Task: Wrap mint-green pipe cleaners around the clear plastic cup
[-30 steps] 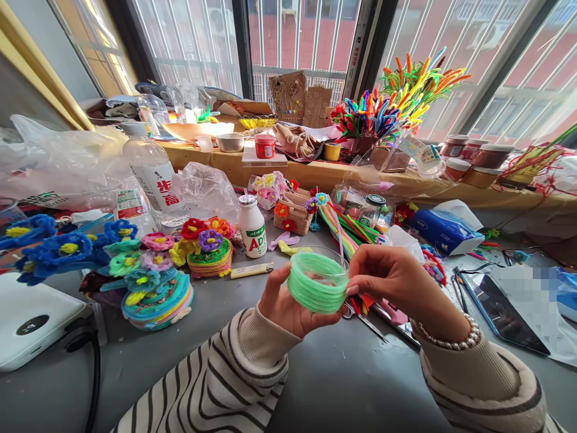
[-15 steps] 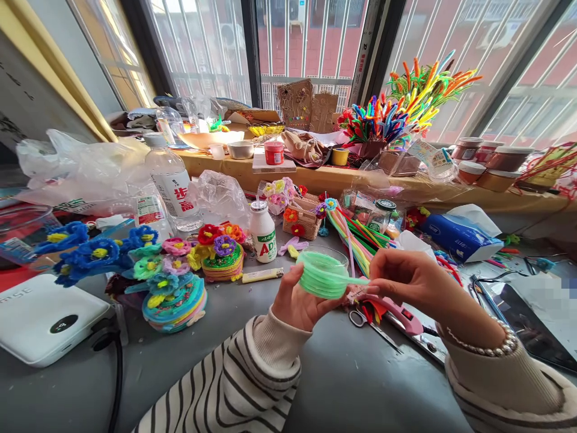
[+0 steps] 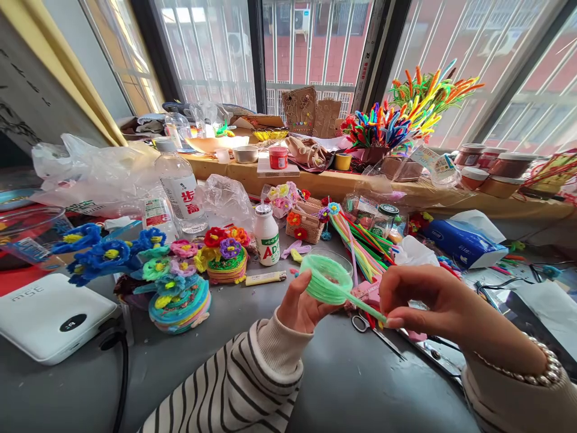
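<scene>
My left hand (image 3: 298, 305) grips a small clear round cup (image 3: 346, 263) from below and the side, tilted above the grey table. Several turns of light green pipe cleaner (image 3: 325, 287) are wound around the cup's wall. From the winding a loose green pipe cleaner end (image 3: 366, 307) runs down to the right, pinched at its tip by the thumb and fingers of my right hand (image 3: 433, 307). Below it on the table lie scissors (image 3: 360, 323), their blades pointing to the lower right.
A white drink bottle (image 3: 265, 236) and a lighter (image 3: 265, 277) are left of my hands. Pipe-cleaner flowers (image 3: 169, 282) and a white power bank (image 3: 54, 316) stand farther left. A blue tissue pack (image 3: 460, 240) lies at the right; pipe cleaners (image 3: 360, 240) spread behind.
My right hand has moved right and slightly down, pulling the loose pipe cleaner end to a downward slant. My left hand still holds the cup. The camera view has shifted a little.
</scene>
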A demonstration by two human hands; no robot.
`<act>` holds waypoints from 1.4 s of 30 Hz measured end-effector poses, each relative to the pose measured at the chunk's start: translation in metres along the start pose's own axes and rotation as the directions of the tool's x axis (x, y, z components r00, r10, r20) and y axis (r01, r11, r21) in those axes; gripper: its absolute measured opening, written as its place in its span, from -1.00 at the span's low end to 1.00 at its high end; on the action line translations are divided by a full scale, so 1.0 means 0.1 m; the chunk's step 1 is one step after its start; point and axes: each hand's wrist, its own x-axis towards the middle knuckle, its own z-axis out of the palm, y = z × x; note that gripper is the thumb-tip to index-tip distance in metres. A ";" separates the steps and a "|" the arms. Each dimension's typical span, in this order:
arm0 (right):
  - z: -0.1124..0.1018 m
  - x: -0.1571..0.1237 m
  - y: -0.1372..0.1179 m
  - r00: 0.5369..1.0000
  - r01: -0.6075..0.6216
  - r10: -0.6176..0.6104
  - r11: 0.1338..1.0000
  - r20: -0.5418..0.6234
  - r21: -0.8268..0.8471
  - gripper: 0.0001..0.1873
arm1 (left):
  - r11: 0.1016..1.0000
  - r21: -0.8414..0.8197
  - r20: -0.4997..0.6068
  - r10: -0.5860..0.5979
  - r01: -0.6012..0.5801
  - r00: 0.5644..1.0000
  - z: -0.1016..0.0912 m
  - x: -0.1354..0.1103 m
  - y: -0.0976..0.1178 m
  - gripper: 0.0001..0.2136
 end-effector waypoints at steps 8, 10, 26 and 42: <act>0.02 -0.01 -0.04 0.997 -0.058 0.051 0.988 -0.051 -0.143 -0.74 | 0.985 0.118 -0.046 0.134 -0.128 0.990 0.06 -0.02 -0.03 -0.67; 0.01 -0.01 -0.03 0.994 -0.034 0.022 0.993 -0.104 -0.114 -0.77 | 0.985 0.118 -0.064 0.132 -0.124 0.989 0.04 -0.01 -0.02 -0.69; 0.20 -0.34 0.85 0.853 -0.216 0.196 0.976 -0.484 0.014 -0.88 | 0.979 -0.188 -0.292 -0.131 0.077 0.947 0.05 0.08 0.09 -0.59; 0.27 -0.30 0.94 0.760 -0.438 0.069 0.788 -0.646 -0.432 -0.48 | 0.988 -0.153 -0.379 -0.041 -0.019 0.925 0.07 0.09 0.10 -0.70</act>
